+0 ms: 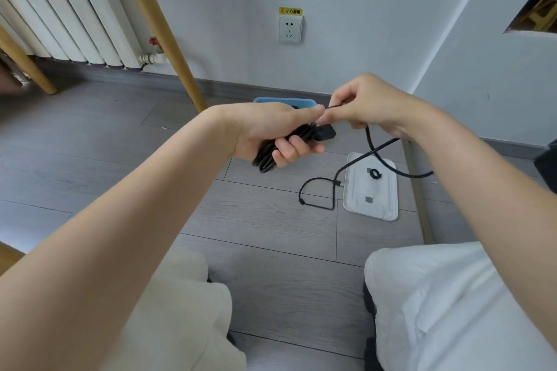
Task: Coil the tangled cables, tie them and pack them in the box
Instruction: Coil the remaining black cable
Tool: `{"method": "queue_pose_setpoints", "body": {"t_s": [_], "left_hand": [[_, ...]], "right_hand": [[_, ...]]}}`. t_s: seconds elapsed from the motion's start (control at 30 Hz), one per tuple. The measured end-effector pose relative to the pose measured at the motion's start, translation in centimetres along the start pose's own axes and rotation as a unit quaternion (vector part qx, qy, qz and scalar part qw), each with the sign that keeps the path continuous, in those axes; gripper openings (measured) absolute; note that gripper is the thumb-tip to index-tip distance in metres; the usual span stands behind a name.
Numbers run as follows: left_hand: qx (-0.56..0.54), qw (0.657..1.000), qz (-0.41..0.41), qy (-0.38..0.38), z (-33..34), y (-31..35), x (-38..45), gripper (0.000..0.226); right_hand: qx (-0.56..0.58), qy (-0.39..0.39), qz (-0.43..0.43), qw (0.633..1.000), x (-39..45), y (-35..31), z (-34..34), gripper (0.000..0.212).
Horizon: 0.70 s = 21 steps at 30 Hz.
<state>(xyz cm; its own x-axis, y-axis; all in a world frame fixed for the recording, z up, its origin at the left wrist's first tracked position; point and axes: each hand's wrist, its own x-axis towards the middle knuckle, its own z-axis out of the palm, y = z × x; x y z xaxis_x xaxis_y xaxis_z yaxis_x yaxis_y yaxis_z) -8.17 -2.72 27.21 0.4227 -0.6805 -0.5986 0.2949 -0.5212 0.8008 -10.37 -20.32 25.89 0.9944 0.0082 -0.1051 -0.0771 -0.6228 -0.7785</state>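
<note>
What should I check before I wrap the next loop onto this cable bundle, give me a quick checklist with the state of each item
1. Left hand grips the coiled bundle firmly: ok, fingers are curled round it.
2. Right hand has the free strand pinched: ok, the cable runs out from its fingertips.
3. Loose tail is free of knots: not ok, it crosses itself in a loop on the floor.
4. Tail is clear of the white lid: not ok, the strand passes over its corner and the plug end lies at its edge.
5. Blue box is open and has room: cannot tell, the hands hide most of it.
6. A tie is within reach: cannot tell.
</note>
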Motion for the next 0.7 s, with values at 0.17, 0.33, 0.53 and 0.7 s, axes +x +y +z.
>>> {"method": "queue_pose_setpoints", "body": {"t_s": [0.17,0.33,0.53,0.7], "left_hand": [[-0.090,0.989,0.020,0.113,-0.2,-0.5,2.4,0.049],[-0.248,0.926,0.090,0.269,-1.8,-0.9,4.0,0.043],[-0.464,0.803,0.157,0.339,-4.0,-0.1,3.9,0.044],[-0.561,0.790,0.222,0.112,-3.9,0.4,3.2,0.044]], "right_hand": [[0.237,-0.018,0.058,0.970,0.2,-1.6,0.9,0.020],[0.205,-0.060,0.038,0.976,0.1,-2.3,3.1,0.019],[0.196,-0.190,-0.002,0.962,-1.0,-2.7,4.7,0.020],[0.089,-0.241,-0.017,0.966,-1.0,-2.0,5.8,0.030]]}}
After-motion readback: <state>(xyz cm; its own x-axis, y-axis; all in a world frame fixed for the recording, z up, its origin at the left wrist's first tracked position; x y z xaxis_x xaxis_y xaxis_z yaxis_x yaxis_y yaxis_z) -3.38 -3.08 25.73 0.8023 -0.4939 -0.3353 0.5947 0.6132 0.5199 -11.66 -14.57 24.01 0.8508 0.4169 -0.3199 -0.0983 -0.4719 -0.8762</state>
